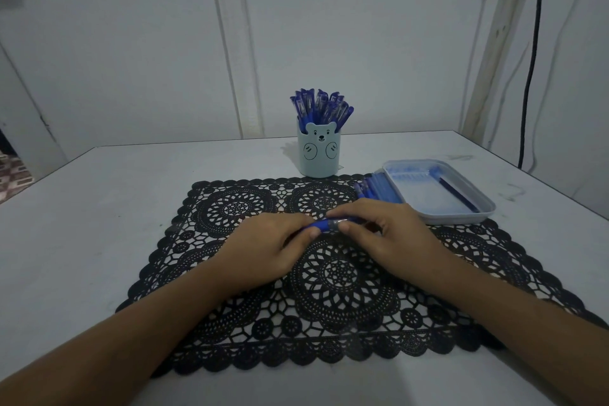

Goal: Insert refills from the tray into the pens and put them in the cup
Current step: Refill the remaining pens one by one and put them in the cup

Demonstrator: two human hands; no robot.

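Observation:
Both hands hold one blue pen [324,224] level above the middle of the black lace mat [230,333]. My left hand [263,249] grips its blue end, and my right hand [389,237] pinches the clear part beside it. A pale blue bear cup [318,155] stands behind the mat, packed with several blue pens [321,107]. To the right lies a pale tray [461,216] with one dark refill [458,194] along its right side. Several blue pens [377,189] lie against the tray's left edge.
The white table [82,224] ends at a wall close behind the cup. A black cable [530,76] hangs down the wall at the far right. The mat covers the middle of the table.

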